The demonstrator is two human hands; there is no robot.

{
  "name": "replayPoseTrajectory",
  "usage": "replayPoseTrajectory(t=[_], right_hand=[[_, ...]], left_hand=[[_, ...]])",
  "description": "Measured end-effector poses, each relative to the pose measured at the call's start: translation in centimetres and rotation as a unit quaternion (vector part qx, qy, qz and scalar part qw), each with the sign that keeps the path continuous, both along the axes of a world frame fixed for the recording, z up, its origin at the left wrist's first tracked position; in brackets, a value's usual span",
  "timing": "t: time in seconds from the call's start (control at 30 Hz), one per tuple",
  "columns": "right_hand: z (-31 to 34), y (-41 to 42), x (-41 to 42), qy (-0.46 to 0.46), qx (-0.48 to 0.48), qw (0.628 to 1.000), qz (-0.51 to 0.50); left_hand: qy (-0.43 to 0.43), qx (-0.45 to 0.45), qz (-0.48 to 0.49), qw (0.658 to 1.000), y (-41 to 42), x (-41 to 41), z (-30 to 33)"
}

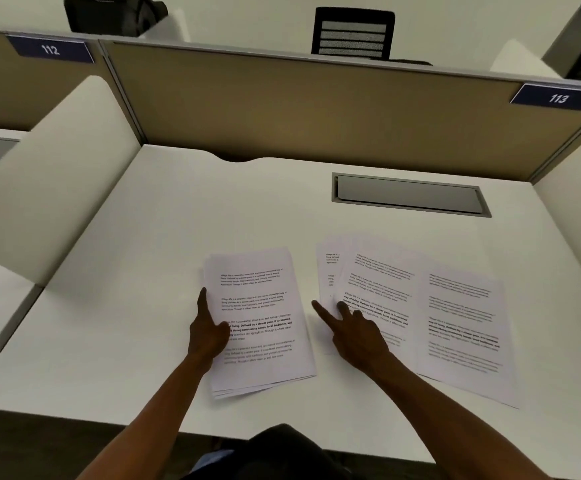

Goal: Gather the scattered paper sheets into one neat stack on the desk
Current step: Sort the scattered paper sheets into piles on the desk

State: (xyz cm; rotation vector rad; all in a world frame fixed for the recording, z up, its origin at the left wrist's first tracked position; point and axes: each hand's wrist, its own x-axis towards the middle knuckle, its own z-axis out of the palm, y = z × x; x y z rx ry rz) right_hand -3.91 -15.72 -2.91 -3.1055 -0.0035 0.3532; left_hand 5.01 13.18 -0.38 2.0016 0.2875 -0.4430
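Nearest, the left hand lies on the left edge of the stack, thumb over the top sheet, forefinger stretched along the far part of that edge, the other fingers seemingly under or against the side. It grips or steadies the stack; how firmly it pinches, I cannot tell. Just right of that hand the stack spreads out as several printed pages, roughly squared, though its near edge shows sheets stepped slightly apart, so it is not yet tidy.

The right hand is open and holds nothing. Its forefinger points out over the bare desk in the gap between the two paper groups, while another fingertip presses on the near-left part of the loose sheets. These fan out from under and beyond that hand, overlapping one another; at least three or four can be made out, the outermost page lying farthest to the right of the hand, skewed.

By my reading the job is perhaps half done: one pile is formed, one fan is still to be brought over. What is left looks like dragging or lifting the fanned pages, laying them on the stack and squaring all edges.

Beyond both hands sits a grey hatch set into the desk, then the partition.
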Motion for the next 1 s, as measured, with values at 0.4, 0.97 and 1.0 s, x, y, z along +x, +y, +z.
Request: replayPoseTrajectory(t=[0.4,0.97,1.0], right_hand=[[1.5,0.0,2.2,0.013,-0.014,1.0,-0.007],[4.8,7.8,3.0,-0.087,0.162,0.982,-0.041],[4.8,9.4,3.0,-0.083,0.174,0.981,-0.023]], left_hand=[[-0.001,0.006,0.004,1.0,0.1,0.0,-0.5],[-0.011,-0.057,0.043,0.997,0.8,-0.4,-2.0],[0.003,-0.057,0.05,0.997,0.9,-0.4,-1.9]])
